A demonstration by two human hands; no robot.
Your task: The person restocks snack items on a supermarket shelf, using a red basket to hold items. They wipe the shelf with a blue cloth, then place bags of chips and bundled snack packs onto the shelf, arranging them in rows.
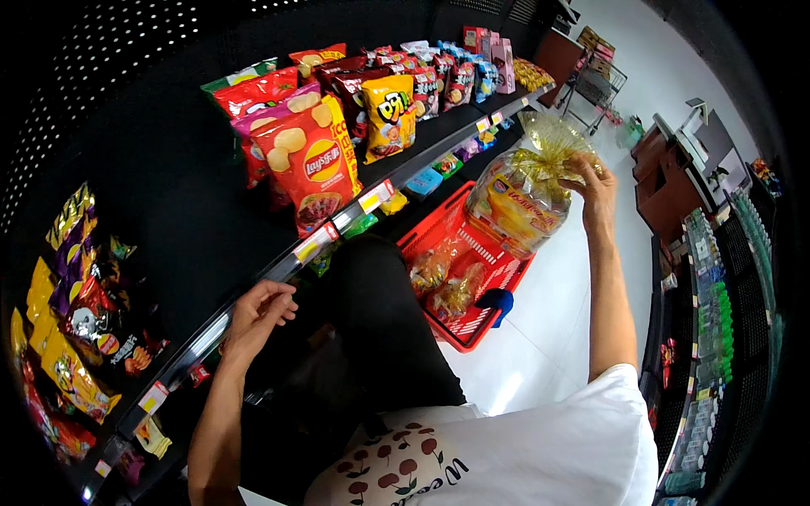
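My right hand (592,183) grips the gathered neck of a clear bag of sliced bread (516,203), which has gold edging and a printed label. The bag hangs over the far end of a red plastic shopping basket (514,276), and I cannot tell whether it touches the rim. Inside the basket lie two smaller bagged foods, a left one (432,271) and a right one (457,294). My left hand (261,314) is empty beside the shelf's front edge, its fingers loosely curled. Closest to it along that edge are price tags (316,243).
Several chip bags, including a red Lay's bag (310,161) and a yellow snack bag (389,117), stand on the black shelf (183,253). More snack bags (69,341) are at left. A drinks shelf (696,354) runs along the right. Beyond are a checkout counter (664,164) and a shopping cart (595,88).
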